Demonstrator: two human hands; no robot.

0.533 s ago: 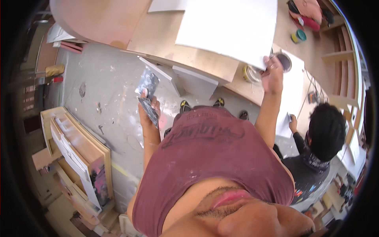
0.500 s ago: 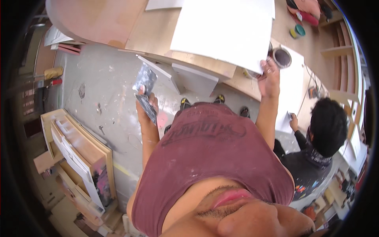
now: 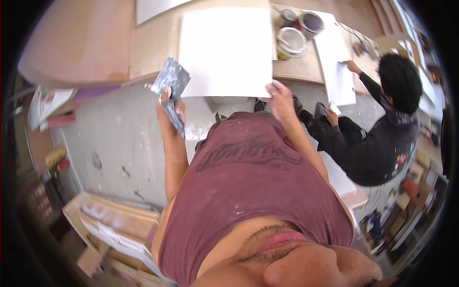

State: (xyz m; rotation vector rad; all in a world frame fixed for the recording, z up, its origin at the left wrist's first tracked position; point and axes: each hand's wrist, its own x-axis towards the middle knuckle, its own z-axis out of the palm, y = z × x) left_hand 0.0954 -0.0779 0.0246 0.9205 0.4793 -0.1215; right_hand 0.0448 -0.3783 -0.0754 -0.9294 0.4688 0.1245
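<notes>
My left hand (image 3: 168, 106) is closed around two flat, wide-bladed scrapers. The upper scraper (image 3: 173, 77) is smeared with white and blue-grey filler and points away from me, close to the left edge of the white panel (image 3: 224, 52). Below it, the second scraper (image 3: 173, 118) slants down across my fingers. My right hand (image 3: 283, 101) pinches the near right corner of the panel, which lies on the wooden workbench (image 3: 153, 40) and reaches past its front edge.
Right of the panel stand a tub with a pale rim (image 3: 291, 43), a tub of dark contents (image 3: 311, 23) and a smaller can (image 3: 288, 17). A co-worker (image 3: 382, 129) in black works over a long white board (image 3: 340, 86). Wooden boxes (image 3: 114, 229) sit lower left.
My view has swung to the right. The panel now lies squarer in front of me, its near edge closer, with my right hand still at its corner. The co-worker's second hand has come into view.
</notes>
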